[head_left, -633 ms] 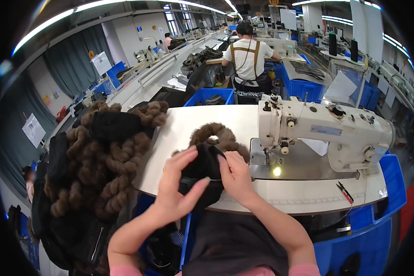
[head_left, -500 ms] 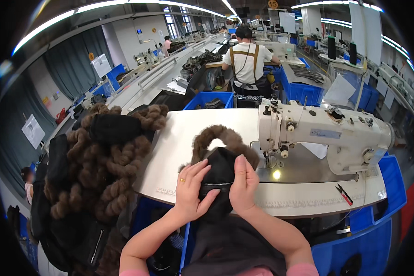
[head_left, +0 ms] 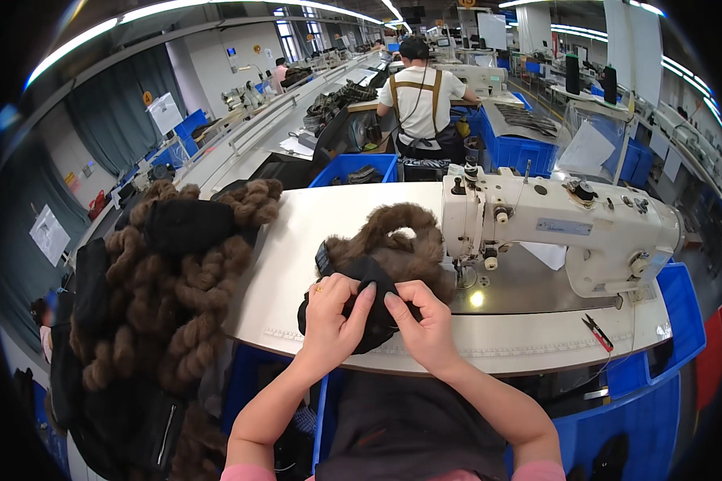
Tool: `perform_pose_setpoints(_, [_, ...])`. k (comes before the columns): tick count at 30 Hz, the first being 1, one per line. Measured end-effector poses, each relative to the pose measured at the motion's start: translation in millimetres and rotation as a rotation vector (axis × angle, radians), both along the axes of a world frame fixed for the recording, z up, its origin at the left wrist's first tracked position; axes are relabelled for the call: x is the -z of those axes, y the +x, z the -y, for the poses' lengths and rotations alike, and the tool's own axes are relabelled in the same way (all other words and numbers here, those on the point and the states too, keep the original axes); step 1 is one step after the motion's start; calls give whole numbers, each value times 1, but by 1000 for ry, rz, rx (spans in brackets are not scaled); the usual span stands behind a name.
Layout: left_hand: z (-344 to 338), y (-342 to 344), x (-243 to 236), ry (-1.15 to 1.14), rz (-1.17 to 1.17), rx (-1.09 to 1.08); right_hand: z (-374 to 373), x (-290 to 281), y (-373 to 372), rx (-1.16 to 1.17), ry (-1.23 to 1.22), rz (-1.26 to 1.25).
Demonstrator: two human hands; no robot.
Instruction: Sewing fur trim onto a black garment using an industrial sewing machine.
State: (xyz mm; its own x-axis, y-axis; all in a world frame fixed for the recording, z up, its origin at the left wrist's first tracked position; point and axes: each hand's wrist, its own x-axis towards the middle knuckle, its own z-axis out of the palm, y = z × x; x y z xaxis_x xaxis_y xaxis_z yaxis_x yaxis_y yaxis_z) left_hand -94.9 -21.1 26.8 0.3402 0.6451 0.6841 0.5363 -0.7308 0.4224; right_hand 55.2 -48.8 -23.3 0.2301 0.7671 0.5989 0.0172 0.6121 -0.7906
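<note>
Left hand (head_left: 333,322), right hand (head_left: 427,327) pinch black cloth (head_left: 371,335), grip closed, left of sewing machine (head_left: 541,218); likely soft, light: hold near middle.

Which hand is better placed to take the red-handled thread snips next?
Likely the right hand: nearer the thread snips, which lie to its right on the white table; the left hand is farther. Both hold black fabric.

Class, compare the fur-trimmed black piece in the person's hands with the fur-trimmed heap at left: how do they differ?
The held piece is small; the heap is much larger. Both hands' fingers pinch the held piece; neither hand touches the heap. The held piece is over the white table; the heap is farther left. Both show black fabric and fluffy brown trim.
</note>
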Motion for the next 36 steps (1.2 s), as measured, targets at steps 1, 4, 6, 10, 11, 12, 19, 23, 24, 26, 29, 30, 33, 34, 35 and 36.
perform_pose_setpoints(1, [-2,-4,2,-47,67,68,1,-2,2,-1,-3,-5])
perform_pose_setpoints(4, [-5,-19,5,-387,237,388,-1,-12,9,-74,-176,-24])
perform_pose_setpoints(6, [-10,-26,0,-387,123,535,-9,-12,12,-19,-156,75])
perform_pose_setpoints(10, [-21,-28,11,-908,650,596,-7,-13,8,-51,-165,10])
perform_pose_setpoints(11, [-23,-30,15,-903,662,586,-6,-10,9,11,-144,30])
perform_pose_setpoints(12, [-24,-31,16,-898,673,574,-3,-7,9,9,-145,31])
perform_pose_setpoints(19, [-19,-31,20,-876,589,555,12,-27,2,417,354,742])
perform_pose_setpoints(23, [-21,-31,33,-748,600,665,9,-28,0,400,198,839])
perform_pose_setpoints(24, [-20,-31,34,-697,578,705,9,-29,-1,414,190,894])
perform_pose_setpoints(26, [-16,-29,34,-717,616,700,3,-20,3,406,289,856])
perform_pose_setpoints(29, [-18,-22,34,-623,593,642,1,-15,11,367,360,638])
perform_pose_setpoints(30, [-18,-21,35,-524,528,585,3,-13,12,334,317,457])
perform_pose_setpoints(33, [-17,-18,28,-437,385,400,10,-10,12,196,245,236])
perform_pose_setpoints(34, [-17,-16,28,-380,320,280,12,-9,11,147,208,157])
perform_pose_setpoints(35, [-18,-16,33,-403,408,200,13,-9,11,147,207,158])
perform_pose_setpoints(36, [-16,-15,34,-402,410,201,13,-8,12,122,162,140])
